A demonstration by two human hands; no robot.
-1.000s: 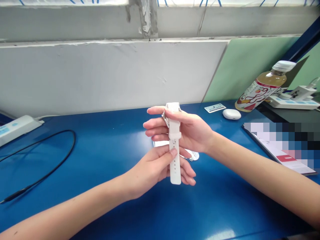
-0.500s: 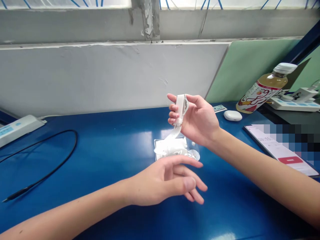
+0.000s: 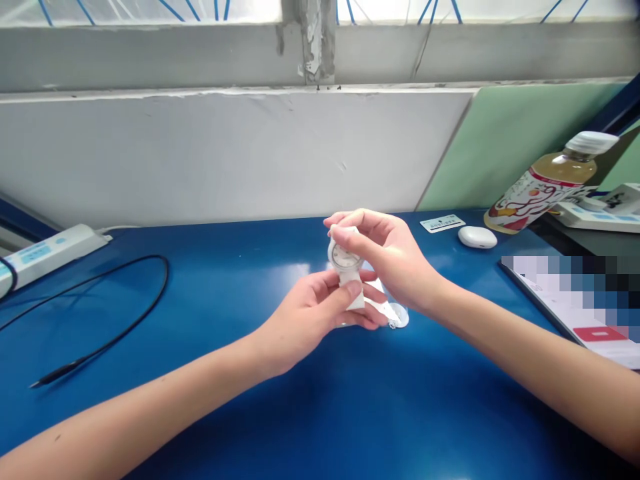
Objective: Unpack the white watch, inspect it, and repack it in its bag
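Above the middle of the blue table, both hands meet on a white piece with a round, grey-ringed face (image 3: 345, 257) and a flat, strap-like lower part. My left hand (image 3: 315, 313) pinches the lower part between thumb and fingers. From above, my right hand (image 3: 387, 250) grips the round end, its thumb at the top edge of the face. Behind the fingers, a small clear plastic disc (image 3: 399, 315) and some white material lie on the table, mostly hidden by my hands.
A black cable (image 3: 125, 337) loops at left near a white power strip (image 3: 60, 252). At right are a white earbud case (image 3: 477, 237), a small card (image 3: 443, 223), a drink bottle (image 3: 543, 187), another power strip (image 3: 590, 217) and a phone (image 3: 550, 307).
My left hand has risen and closed on the lower part of the white piece. My right hand has lowered and turned it so the round face shows. The view has shifted slightly.
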